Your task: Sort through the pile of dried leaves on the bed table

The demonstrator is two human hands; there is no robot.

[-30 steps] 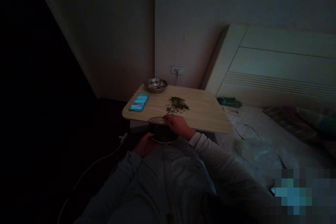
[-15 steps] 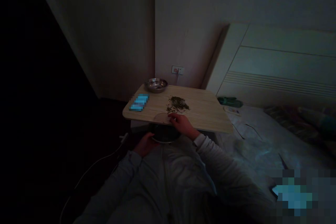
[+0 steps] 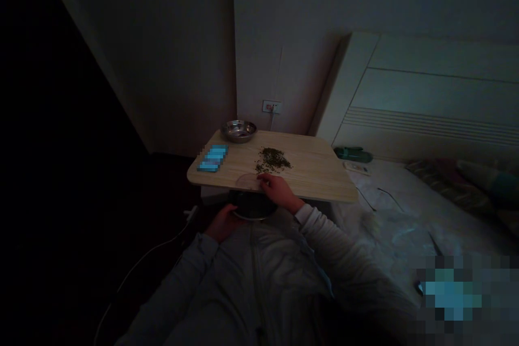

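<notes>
My left hand (image 3: 222, 223) is closed on the near left rim of a dark round bowl (image 3: 254, 206), held just below the table's front edge. My right hand (image 3: 279, 191) rests at that edge, above the bowl, with its fingers curled together. What they pinch, if anything, is too dark to make out. Beside its fingertips lies a pale half-round patch (image 3: 247, 181), whose kind I cannot tell. Just beyond the hand, a loose heap of small greenish-brown grains (image 3: 273, 159) is spread on the wooden tabletop (image 3: 316, 170), with several stray ones around it.
A shiny metal bowl (image 3: 239, 131) stands at the table's back left corner. In front of it lies a lit phone (image 3: 213, 158). To the right is a bed (image 3: 389, 211) with a green bottle (image 3: 353, 154) by the headboard. A white cable (image 3: 141, 254) runs along the dark floor.
The view has shifted slightly. Both hands, the bowl and the heap of grains keep almost the same places relative to each other.
</notes>
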